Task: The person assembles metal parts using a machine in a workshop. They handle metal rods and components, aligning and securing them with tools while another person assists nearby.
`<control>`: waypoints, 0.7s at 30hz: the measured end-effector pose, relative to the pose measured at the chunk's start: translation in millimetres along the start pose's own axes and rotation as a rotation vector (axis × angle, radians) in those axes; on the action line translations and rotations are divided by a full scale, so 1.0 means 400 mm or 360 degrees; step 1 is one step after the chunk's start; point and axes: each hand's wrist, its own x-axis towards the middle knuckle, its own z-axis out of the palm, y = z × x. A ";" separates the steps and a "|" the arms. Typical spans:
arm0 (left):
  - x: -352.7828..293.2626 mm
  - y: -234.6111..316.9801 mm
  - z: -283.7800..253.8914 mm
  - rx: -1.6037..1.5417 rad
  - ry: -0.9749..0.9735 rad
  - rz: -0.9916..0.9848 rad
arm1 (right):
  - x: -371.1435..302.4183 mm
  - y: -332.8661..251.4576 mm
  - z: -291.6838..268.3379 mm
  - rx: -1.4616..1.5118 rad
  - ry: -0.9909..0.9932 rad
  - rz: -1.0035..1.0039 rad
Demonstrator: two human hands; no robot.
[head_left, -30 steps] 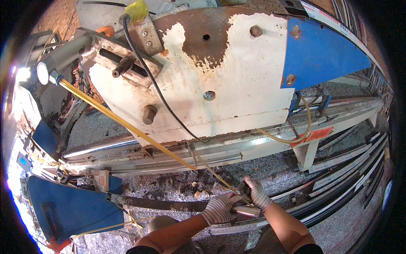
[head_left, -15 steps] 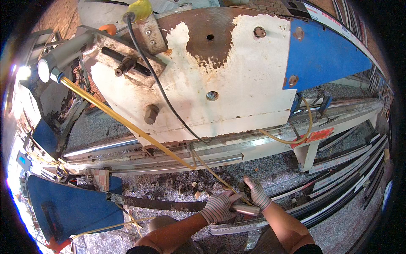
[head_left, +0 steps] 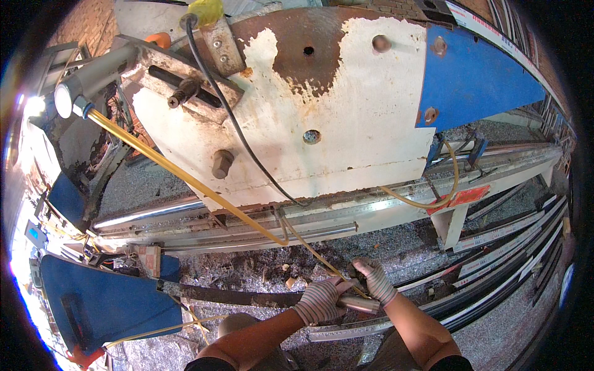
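Both my hands wear striped grey-and-white gloves and work close together low in the view. My left hand (head_left: 318,302) is closed around a short shiny metal cylinder (head_left: 359,304), whose end sticks out to the right. Just to its right, my right hand (head_left: 376,281) is curled with its fingers together; a small dark bit shows beside them, too hidden to name. A thin yellowish hose (head_left: 312,250) runs down from the machine's rail to the hands and passes between them.
Ahead stands a machine with a worn white plate (head_left: 278,148), a blue panel (head_left: 476,80) and a long metal rail (head_left: 371,210). A thick yellow tube (head_left: 185,176) slants across the left. Long metal profiles (head_left: 501,247) lie at right; a blue guard (head_left: 111,297) is at left. Metal shavings cover the floor.
My right hand has turned slightly, its fingertips dipping left over the dark bit. My left hand keeps the metal cylinder in nearly the same place.
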 end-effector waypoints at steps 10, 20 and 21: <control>-0.007 0.009 -0.010 0.0053 0.0041 0.0017 | -0.010 -0.013 0.009 -0.0104 -0.0039 -0.0128; -0.001 0.009 0.002 0.0066 0.0036 0.0017 | -0.011 -0.016 -0.002 -0.0273 -0.0183 -0.0155; 0.000 0.006 0.004 0.0072 0.0022 0.0013 | -0.011 -0.017 -0.001 -0.0274 -0.0187 -0.0140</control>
